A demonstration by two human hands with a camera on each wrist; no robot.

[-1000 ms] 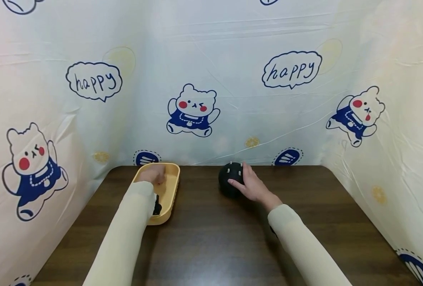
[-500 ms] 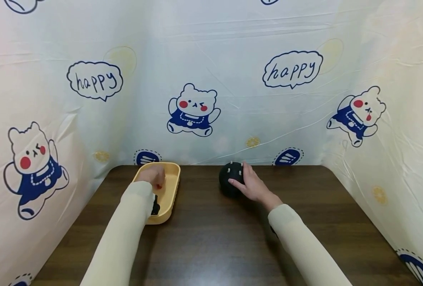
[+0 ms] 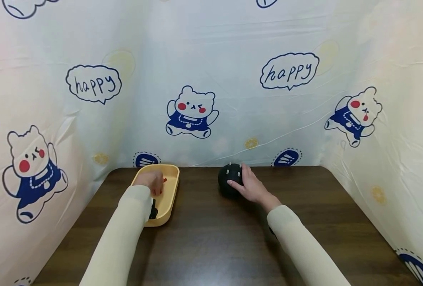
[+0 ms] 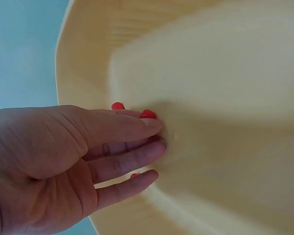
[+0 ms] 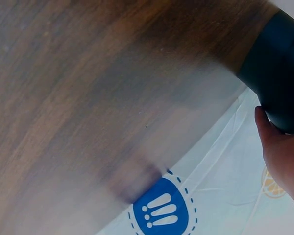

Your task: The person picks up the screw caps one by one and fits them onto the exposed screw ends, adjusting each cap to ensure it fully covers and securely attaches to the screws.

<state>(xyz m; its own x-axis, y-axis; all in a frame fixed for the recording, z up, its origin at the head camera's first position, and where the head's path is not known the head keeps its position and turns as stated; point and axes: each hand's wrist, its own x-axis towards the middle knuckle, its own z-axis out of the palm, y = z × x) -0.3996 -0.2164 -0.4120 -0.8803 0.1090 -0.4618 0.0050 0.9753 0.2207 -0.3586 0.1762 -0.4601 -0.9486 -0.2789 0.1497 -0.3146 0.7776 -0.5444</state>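
Left grip [image 3: 150, 182] narrow on a red piece [image 4: 147, 114], right grip [image 3: 252, 188] cupped round a black ball [image 3: 228, 187]

Down inside the yellow tray [image 3: 176, 184], the left thumb and fingers lie close together, and they seem to pinch the red piece at the thumb tip; its lower part is hidden. It looks like light, stiff plastic, smooth enough to slip, and probably not fragile. A fingertip pinch around its middle should suit it.

On the worktop [image 3: 211, 242], right of the tray and well apart from it, the ball has the right thumb across its near face and fingers along its right side. Pale studs [image 3: 238, 174] dot its top. It seems rigid and likely to roll, its weight hard to judge; a broad hold low on the sides, clear of the studs, would steady it best.

Two more red bits, one above the index finger [image 4: 117, 105] and one behind the ring finger [image 4: 134, 175], crowd the pinch, and the tray wall is near. A dark object [image 3: 154, 210] shows beside the left sleeve [image 3: 125, 234], perhaps wrist gear. Printed cloth [image 3: 226, 51] hangs just behind the worktop.
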